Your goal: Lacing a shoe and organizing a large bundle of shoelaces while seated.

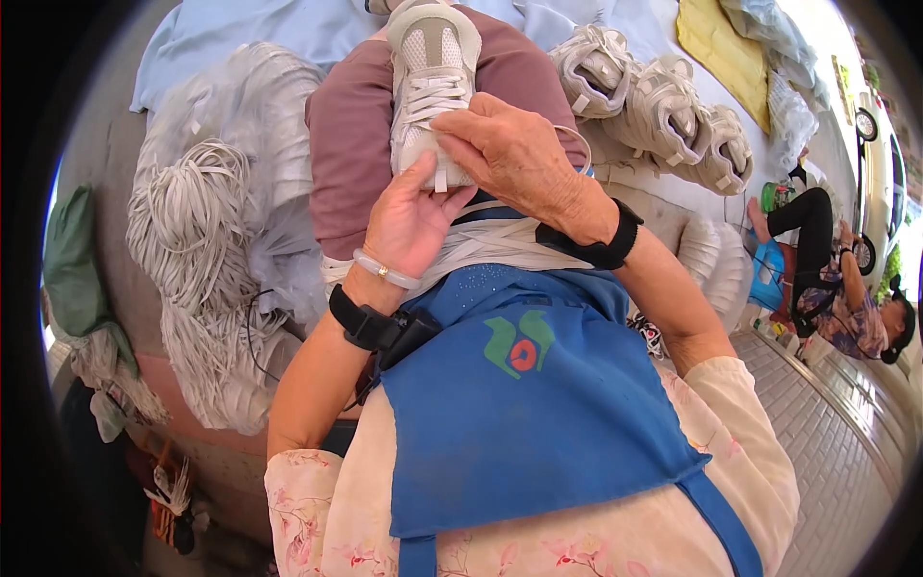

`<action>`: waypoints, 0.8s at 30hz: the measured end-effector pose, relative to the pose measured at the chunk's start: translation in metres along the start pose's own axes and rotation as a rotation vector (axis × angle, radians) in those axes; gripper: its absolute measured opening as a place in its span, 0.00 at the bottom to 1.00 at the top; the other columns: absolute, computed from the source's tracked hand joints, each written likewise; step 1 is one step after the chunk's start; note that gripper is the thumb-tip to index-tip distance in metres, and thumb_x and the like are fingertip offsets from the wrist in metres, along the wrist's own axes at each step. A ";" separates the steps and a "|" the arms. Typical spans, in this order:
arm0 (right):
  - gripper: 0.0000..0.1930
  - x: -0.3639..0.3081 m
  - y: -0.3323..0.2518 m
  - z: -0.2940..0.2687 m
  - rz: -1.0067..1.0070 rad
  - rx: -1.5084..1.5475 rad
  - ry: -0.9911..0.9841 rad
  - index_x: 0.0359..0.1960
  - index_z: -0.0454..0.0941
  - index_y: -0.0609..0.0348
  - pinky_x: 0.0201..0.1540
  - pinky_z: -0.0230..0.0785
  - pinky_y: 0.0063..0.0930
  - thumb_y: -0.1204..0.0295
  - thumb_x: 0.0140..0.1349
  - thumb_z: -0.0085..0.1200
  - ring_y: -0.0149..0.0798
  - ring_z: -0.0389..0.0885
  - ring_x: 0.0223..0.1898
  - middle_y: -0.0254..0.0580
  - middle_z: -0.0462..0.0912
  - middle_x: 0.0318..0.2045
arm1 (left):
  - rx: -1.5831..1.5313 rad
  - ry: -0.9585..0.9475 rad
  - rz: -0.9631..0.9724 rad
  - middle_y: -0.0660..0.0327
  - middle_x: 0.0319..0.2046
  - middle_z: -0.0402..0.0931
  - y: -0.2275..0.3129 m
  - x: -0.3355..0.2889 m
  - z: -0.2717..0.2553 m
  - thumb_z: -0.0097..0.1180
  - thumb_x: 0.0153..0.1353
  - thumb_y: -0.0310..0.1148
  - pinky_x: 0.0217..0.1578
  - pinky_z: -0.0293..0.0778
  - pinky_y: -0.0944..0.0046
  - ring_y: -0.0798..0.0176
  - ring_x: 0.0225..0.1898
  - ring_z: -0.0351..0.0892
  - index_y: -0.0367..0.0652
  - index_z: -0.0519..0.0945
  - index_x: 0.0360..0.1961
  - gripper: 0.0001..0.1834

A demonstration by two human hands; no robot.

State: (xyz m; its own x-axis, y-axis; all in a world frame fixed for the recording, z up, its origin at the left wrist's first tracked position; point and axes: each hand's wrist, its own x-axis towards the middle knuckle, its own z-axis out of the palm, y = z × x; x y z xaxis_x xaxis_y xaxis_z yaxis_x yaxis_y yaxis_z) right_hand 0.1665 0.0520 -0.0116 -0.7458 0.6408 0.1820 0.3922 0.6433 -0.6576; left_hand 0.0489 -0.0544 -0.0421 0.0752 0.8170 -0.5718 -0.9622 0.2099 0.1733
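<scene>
A light grey and beige sneaker lies across my lap, its toe pointing away from me and its heel tab toward me. My left hand is closed on the heel end, thumb along the side. Over the shoe's opening my right hand pinches with thumb and fingers at the top of the lacing. A pale shoelace criss-crosses the upper, and a loop of lace curves out to the right past my right hand. The fingertips of my right hand partly hide what they grip. More pale laces lie across my lap below the heel.
To the left sit a thick bundle of pale laces and stacked shoe pieces in clear plastic. Several laced sneakers stand in a row at the right on a light blue sheet. Another person sits farther right, near a parked car.
</scene>
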 end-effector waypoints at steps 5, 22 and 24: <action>0.10 0.006 -0.009 0.003 0.051 -0.222 -0.229 0.42 0.75 0.49 0.26 0.71 0.39 0.65 0.60 0.51 0.47 0.79 0.28 0.43 0.75 0.30 | -0.107 0.025 0.015 0.59 0.55 0.68 -0.004 0.007 -0.003 0.47 0.64 0.29 0.61 0.61 0.56 0.59 0.57 0.66 0.41 0.62 0.60 0.22; 0.11 0.002 0.009 0.002 -0.044 0.007 -0.164 0.43 0.75 0.51 0.26 0.71 0.36 0.69 0.57 0.53 0.47 0.80 0.28 0.41 0.78 0.27 | -0.033 -0.154 -0.004 0.60 0.55 0.70 0.012 0.021 -0.024 0.44 0.64 0.28 0.58 0.62 0.54 0.62 0.57 0.68 0.41 0.64 0.59 0.21; 0.11 0.000 0.006 0.001 0.015 0.015 -0.167 0.43 0.75 0.52 0.27 0.72 0.34 0.69 0.59 0.52 0.46 0.80 0.30 0.40 0.78 0.28 | -0.027 -0.154 0.008 0.59 0.54 0.70 0.013 0.022 -0.028 0.44 0.64 0.28 0.57 0.63 0.54 0.62 0.56 0.68 0.41 0.64 0.59 0.21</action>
State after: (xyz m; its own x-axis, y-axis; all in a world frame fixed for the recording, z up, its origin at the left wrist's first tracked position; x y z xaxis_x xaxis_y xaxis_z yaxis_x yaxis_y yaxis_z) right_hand 0.1685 0.0554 -0.0162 -0.8198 0.5706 0.0487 0.3965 0.6269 -0.6706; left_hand 0.0310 -0.0487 -0.0754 0.1049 0.8917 -0.4403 -0.9694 0.1905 0.1548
